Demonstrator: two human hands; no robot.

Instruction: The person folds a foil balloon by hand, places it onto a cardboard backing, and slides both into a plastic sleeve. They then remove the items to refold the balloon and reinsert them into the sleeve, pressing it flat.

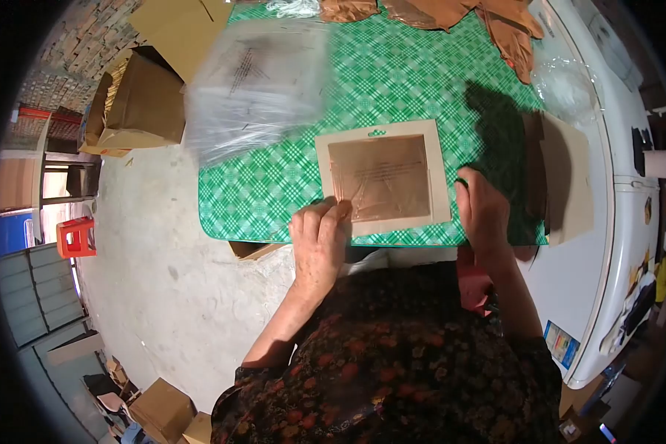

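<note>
A flat kraft-card package (383, 226) with a hang hole and a brown, printed, crinkled middle panel lies on the green checked tablecloth (259, 200), close to the front edge. My left hand (320, 233) is closed on its lower left corner, fingertips bent over the card. Just off the right side of the package is my right hand (482, 211), fingers curled together; whether anything small is in them is hidden. Left of the package, a thick pile of clear plastic bags (259, 89) with printed text rests on the cloth.
Crumpled brown material (429, 13) lies along the far edge, with clear plastic (568, 85) at the right. An open cardboard box (570, 177) stands against the table's right side, near a white appliance (621, 244). Another box (144, 100) and a red stool (76, 237) are on the left.
</note>
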